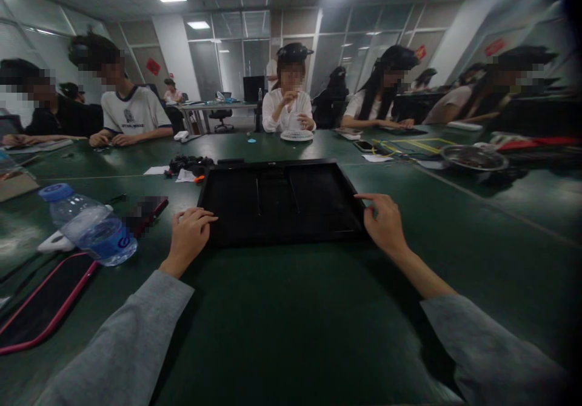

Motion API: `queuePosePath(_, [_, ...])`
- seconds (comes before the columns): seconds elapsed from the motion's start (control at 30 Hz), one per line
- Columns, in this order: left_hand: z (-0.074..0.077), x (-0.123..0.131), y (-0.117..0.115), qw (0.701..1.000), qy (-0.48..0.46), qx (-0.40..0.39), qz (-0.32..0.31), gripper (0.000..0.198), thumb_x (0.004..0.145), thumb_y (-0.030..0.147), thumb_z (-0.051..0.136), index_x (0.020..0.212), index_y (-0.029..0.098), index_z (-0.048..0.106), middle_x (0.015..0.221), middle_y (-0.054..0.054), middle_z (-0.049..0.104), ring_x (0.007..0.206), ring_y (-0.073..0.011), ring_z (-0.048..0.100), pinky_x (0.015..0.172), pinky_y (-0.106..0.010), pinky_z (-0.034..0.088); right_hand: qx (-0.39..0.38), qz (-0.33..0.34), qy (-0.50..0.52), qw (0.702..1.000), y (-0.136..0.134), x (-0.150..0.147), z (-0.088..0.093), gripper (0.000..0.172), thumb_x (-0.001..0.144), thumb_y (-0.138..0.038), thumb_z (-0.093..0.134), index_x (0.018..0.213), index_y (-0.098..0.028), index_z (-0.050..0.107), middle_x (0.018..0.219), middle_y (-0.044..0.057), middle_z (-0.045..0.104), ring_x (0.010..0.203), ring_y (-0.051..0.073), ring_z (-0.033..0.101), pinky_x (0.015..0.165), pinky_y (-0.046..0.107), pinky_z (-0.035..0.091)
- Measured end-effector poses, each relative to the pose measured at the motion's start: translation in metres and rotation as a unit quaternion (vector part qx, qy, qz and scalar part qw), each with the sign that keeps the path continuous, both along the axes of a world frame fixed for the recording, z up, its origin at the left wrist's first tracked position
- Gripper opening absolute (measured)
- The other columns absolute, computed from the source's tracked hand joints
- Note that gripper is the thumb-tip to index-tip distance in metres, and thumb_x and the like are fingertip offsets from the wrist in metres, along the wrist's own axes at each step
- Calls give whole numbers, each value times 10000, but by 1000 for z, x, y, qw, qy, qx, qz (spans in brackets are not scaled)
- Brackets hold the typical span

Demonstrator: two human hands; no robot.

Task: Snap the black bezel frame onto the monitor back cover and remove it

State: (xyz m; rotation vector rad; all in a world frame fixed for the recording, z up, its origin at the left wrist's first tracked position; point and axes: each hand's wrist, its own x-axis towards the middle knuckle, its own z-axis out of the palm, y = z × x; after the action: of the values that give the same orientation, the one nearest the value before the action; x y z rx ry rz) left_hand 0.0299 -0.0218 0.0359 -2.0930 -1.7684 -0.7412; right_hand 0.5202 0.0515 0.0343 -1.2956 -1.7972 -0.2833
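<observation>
A shallow black rectangular tray (277,236) with raised edges lies flat on the dark green table in front of me. Two thin lines run across its dark inside; finer detail is too dark to make out. My left hand (190,233) is closed at the tray's left edge, fingers curled over the rim. At the right edge, my right hand (384,221) grips the rim between thumb and stretched index finger, its other fingers folded in.
A leaning water bottle (107,230) with a blue cap is at left, near a red-edged black pad (45,300) and a dark phone-like object (148,212). A metal bowl (475,159) sits at right. Several people work around the table; one opposite is behind a white fan-like part (297,136).
</observation>
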Motion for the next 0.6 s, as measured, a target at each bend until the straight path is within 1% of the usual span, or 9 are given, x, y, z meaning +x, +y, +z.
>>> queuePosePath(0.13, [-1, -1, 2, 1000, 0, -2, 6, 313, 929, 166, 513, 1011, 280, 793, 1197, -47, 770, 1233, -292, 614, 1060, -544, 353, -4, 24, -19, 1000, -2, -8, -3, 354, 874, -108, 419, 1099, -208, 674, 1100, 104, 733, 1049, 275, 659, 953, 457, 486])
queuePosePath(0.27, [-2, -2, 4, 1000, -7, -17, 3, 309, 926, 159, 510, 1004, 268, 788, 1198, -46, 770, 1223, -284, 610, 1042, -517, 374, -63, 31, -72, 995, 2, -11, -11, 303, 875, -112, 433, 1066, -200, 651, 1005, 93, 743, 949, 268, 682, 901, 436, 485])
queuePosePath(0.33, [0, -1, 4, 1000, -8, -22, 2, 313, 926, 155, 503, 1005, 265, 786, 1201, -49, 768, 1223, -280, 609, 1041, -511, 377, -80, 33, -87, 992, 2, -12, -11, 296, 885, -116, 428, 1068, -194, 647, 1001, 94, 745, 923, 262, 688, 895, 432, 484])
queuePosePath(0.47, [2, 1, 2, 1000, -7, -23, 6, 315, 924, 155, 499, 1002, 265, 784, 1207, -53, 762, 1214, -279, 615, 1055, -521, 374, -60, 25, -81, 995, 0, -13, -8, 304, 899, -121, 430, 1098, -197, 647, 1030, 83, 754, 968, 262, 689, 917, 426, 474])
queuePosePath(0.6, [2, 1, 1, 1000, 0, -13, 7, 343, 928, 156, 495, 1066, 273, 787, 1249, -60, 744, 1220, -289, 611, 1061, -540, 374, -75, 16, -85, 993, -3, -12, -8, 289, 890, -119, 446, 1061, -210, 661, 968, 54, 764, 876, 244, 694, 861, 399, 488])
